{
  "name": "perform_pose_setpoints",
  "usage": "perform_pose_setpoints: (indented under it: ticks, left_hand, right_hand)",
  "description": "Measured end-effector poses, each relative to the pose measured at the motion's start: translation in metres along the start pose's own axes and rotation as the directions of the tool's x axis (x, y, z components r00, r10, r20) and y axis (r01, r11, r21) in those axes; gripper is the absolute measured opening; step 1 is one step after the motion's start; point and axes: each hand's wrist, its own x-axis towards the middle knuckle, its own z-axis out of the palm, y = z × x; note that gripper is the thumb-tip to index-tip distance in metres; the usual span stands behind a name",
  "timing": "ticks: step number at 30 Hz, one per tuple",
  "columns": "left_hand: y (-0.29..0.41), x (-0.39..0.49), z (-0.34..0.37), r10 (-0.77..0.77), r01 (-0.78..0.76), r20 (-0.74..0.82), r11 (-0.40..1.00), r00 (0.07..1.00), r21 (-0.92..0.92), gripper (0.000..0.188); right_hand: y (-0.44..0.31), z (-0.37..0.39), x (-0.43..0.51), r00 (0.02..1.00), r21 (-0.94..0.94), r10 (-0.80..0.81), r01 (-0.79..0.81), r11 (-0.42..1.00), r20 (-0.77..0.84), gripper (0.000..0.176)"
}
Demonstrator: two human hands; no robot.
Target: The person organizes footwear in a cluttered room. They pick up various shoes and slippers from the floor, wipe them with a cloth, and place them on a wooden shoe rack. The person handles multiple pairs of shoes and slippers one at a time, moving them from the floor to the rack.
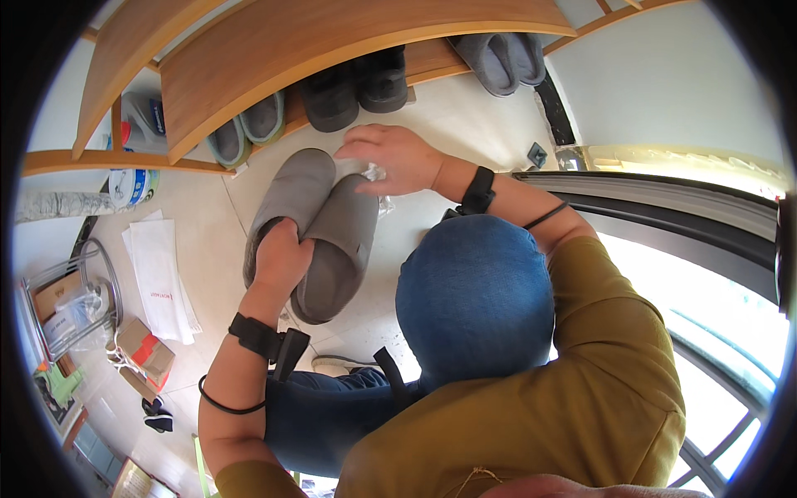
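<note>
My left hand [282, 254] grips a pair of grey closed-toe slippers [299, 187], its fingers inside the opening of the left one and its thumb toward the other. The second grey slipper [339, 249] lies alongside, its toe toward the shelf. My right hand [389, 159] is beside the slippers' toes with a crumpled piece of clear or whitish material [375, 173] between thumb and fingers. Part of that material hangs below the thumb, and the slipper toe partly hides it.
A wooden shoe rack [348, 37] curves across the top, with black shoes [330, 96], green-edged slippers [263, 118] and grey slippers [498, 65] under its board. White cloths or bags [163, 277], an open cardboard box [143, 352] and a metal rack [103, 280] stand or lie at left. A window frame is at right.
</note>
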Motion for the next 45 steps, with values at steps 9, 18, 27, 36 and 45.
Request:
perform_pose_setpoints:
  ticks: [9,18,27,36,45]
  left_hand:
    - [0.048,0.033,0.014,0.245,-0.252,0.084,0.964,0.966,0.091,0.021]
    - [0.121,0.075,0.042,0.461,-0.458,-0.066,0.887,0.885,0.056,0.016]
    - [0.181,0.101,0.070,0.316,-0.362,-0.216,0.906,0.924,-0.220,0.023]
    - [0.199,0.121,0.096,0.401,-0.437,-0.175,0.795,0.899,-0.421,0.027]
    - [0.194,0.110,0.070,0.652,-0.508,0.077,0.654,0.754,-0.560,0.053]
  right_hand:
    - [-0.001,-0.006,0.005,0.990,-0.072,-0.116,0.110,0.991,-0.082,0.042]
    - [-0.010,-0.088,-0.112,0.488,0.492,0.766,-0.831,0.260,0.419,0.025]
    - [0.000,-0.067,-0.136,0.522,0.772,0.751,-0.635,0.025,0.405,0.046]
    - [0.035,-0.035,-0.142,0.475,0.967,0.876,-0.252,0.047,0.081,0.035]
    - [0.057,-0.031,-0.152,0.314,0.762,0.926,-0.541,0.355,-0.209,0.008]
